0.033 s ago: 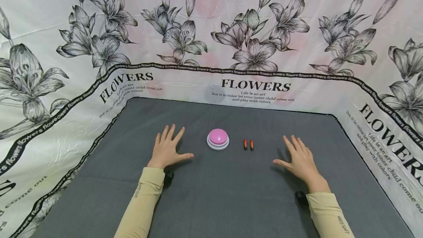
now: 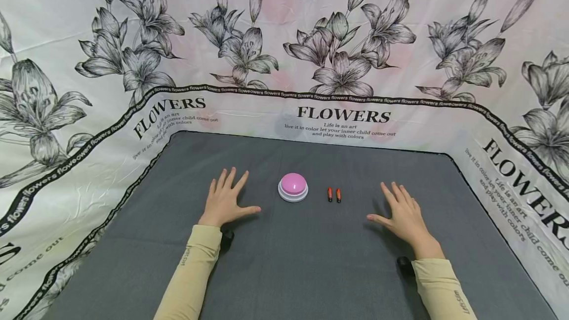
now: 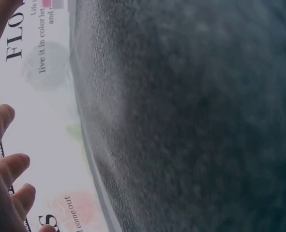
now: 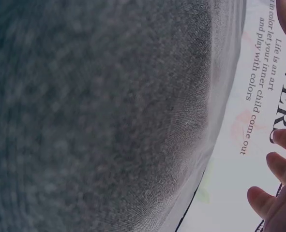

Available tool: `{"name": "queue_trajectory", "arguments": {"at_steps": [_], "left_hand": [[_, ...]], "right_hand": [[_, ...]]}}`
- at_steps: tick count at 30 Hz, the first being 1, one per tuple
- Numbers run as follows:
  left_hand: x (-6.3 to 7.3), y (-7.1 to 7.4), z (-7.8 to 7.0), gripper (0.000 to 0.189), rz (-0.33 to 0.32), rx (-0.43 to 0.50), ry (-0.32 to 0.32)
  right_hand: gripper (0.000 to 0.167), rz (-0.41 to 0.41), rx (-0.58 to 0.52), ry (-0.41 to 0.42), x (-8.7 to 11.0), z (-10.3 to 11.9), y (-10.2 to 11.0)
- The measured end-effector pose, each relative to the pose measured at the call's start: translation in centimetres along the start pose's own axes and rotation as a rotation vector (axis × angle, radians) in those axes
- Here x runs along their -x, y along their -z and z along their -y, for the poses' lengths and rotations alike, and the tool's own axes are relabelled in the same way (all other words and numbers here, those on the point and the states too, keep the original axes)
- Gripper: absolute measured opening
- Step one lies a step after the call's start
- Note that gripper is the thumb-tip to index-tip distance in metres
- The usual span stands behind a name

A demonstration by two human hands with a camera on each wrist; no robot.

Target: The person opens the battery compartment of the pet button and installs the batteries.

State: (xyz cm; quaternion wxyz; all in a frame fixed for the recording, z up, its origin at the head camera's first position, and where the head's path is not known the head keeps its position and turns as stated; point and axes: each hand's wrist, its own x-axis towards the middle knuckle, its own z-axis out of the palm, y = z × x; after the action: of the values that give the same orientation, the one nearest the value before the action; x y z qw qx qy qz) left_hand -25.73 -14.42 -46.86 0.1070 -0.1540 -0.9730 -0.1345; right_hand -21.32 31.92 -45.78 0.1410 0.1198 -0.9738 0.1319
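Note:
In the head view a pink push button with a white round base (image 2: 293,187) sits near the middle of the grey cloth-covered table (image 2: 284,260). To its right, two small orange-and-black batteries (image 2: 334,195) lie side by side, a little apart. My left hand (image 2: 223,200) is left of the button with its fingers spread, holding nothing. Over on the right, my right hand (image 2: 403,215) has its fingers spread too and is nearest the batteries, not touching them. Both wrist views show only fingertips, grey cloth and the printed curtain.
A white curtain with printed flowers and lettering (image 2: 346,117) borders the table at the back and both sides. Each forearm wears a pale yellow sleeve (image 2: 188,270), and a small black device (image 2: 404,264) sits at the right wrist.

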Motion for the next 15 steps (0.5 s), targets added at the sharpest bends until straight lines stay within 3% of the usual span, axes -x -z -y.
{"name": "queue_trajectory", "arguments": {"at_steps": [8, 15], "left_hand": [[-0.15, -0.31, -0.26, 0.109, 0.006, 0.026, 0.002], [-0.48, -0.32, -0.41, 0.109, 0.056, 0.106, 0.021]], "right_hand": [[0.099, 0.04, -0.036, -0.023, -0.13, 0.3, -0.08], [0.101, 0.103, -0.229, -0.078, -0.79, 0.85, -0.4]]}}
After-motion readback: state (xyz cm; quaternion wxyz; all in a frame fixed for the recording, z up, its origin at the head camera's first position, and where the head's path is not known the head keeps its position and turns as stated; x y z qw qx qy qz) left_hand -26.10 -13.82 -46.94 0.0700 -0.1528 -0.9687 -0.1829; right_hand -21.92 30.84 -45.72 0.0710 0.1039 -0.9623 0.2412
